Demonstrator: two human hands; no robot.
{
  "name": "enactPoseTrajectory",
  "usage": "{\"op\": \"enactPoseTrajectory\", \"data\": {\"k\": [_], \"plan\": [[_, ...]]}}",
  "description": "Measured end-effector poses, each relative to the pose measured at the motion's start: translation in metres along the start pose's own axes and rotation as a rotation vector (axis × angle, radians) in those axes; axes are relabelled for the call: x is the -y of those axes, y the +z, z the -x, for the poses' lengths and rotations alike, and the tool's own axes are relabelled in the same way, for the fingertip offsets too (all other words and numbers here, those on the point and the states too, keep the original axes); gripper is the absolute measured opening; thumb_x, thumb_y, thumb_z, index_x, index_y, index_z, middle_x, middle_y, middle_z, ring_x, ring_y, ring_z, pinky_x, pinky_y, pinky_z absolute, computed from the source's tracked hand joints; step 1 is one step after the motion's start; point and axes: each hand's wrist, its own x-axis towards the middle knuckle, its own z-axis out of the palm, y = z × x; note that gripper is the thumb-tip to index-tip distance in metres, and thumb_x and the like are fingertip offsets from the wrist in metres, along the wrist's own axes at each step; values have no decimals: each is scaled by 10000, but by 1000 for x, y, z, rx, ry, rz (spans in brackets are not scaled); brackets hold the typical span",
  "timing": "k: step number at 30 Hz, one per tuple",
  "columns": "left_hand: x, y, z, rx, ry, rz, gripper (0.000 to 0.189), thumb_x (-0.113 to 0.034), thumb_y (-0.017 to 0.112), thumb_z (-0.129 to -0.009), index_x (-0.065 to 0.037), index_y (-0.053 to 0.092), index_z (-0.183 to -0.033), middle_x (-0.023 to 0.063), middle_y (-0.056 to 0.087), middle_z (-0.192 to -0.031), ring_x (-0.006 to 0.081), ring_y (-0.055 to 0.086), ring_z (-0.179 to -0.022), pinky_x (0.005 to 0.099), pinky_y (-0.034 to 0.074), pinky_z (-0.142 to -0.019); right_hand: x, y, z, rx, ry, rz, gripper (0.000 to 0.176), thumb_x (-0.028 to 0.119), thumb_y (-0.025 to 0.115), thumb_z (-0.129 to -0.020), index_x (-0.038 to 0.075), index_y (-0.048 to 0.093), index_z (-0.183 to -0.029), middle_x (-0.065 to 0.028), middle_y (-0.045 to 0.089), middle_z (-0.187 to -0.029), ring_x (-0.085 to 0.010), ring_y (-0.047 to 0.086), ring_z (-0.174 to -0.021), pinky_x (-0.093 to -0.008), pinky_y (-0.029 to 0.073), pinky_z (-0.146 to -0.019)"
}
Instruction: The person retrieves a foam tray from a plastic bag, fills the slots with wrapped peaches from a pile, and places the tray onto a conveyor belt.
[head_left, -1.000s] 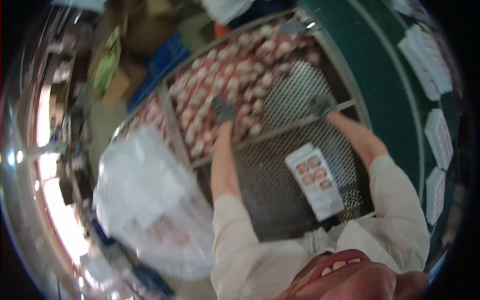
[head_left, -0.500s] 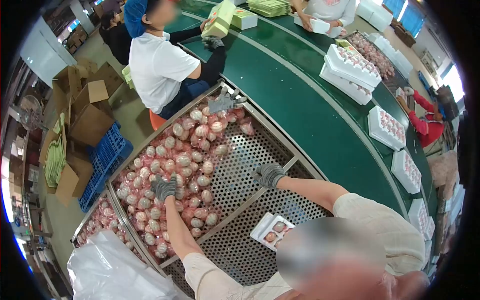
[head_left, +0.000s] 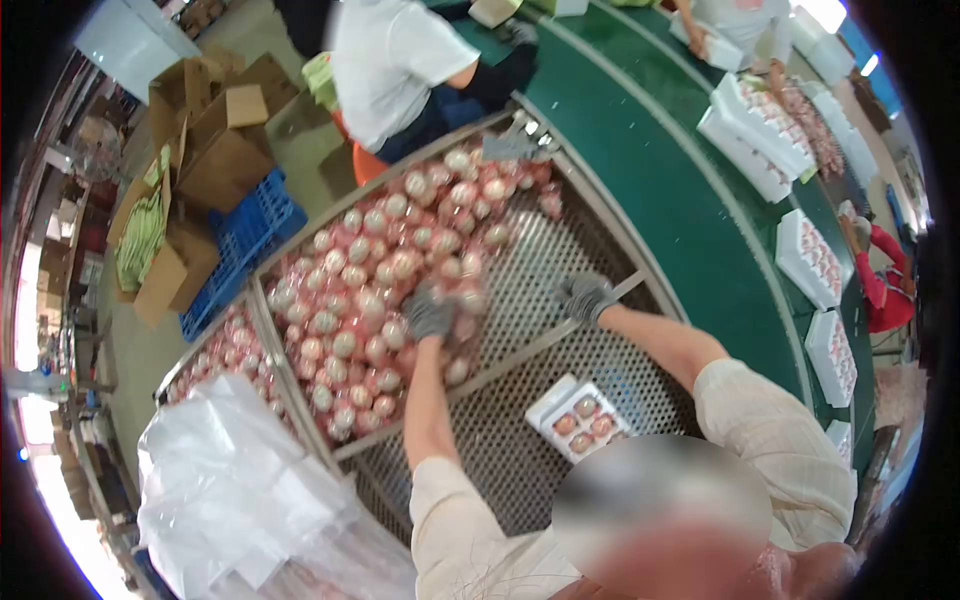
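Observation:
My left hand [head_left: 430, 314], in a grey knit glove, lies open against a heap of egg-like balls [head_left: 345, 345] wrapped in clear and pinkish film. The balls just right of that hand are blurred by motion. My right hand [head_left: 588, 298], gloved alike, is over the perforated metal tray [head_left: 545, 245] near its divider bar, fingers apart and holding nothing. Below it, on the nearer section, sits a white foam box [head_left: 580, 418] with several round items in its cells.
A green conveyor [head_left: 640, 150] curves past the tray, with filled white foam boxes [head_left: 808, 258] along its far side. Plastic sheeting [head_left: 230, 470] covers the lower left. Co-workers sit across the belt and beside the tray. Cartons [head_left: 215, 140] and a blue pallet [head_left: 240, 250] stand left.
The camera view has shifted. My left hand has moved right across the heap toward the bare metal, and balls beside it have shifted. My right hand remains near the divider.

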Motion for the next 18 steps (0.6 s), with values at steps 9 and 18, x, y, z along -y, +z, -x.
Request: {"op": "enactPoseTrajectory", "data": {"k": [9, 18], "plan": [[-4, 49, -26, 406, 432, -216, 479, -415, 475, -717, -71, 457, -1049, 155, 466, -1083, 307, 454, -970, 349, 359, -823, -2, 4, 0, -91, -130, 240, 339, 350, 414, -771, 53, 565, -837, -151, 565, -775, -295, 535, -741, -384, 412, -686], [28, 28, -118, 22, -98, -387, 674, -476, 487, -681, -144, 277, -1228, 148, 479, -1080, 276, 474, -976, 361, 376, -821, -9, 7, -2, -108, -184, 172, 381, 352, 380, -781, 22, 566, -817, -174, 555, -794, -310, 522, -746, -390, 403, -692]]}}
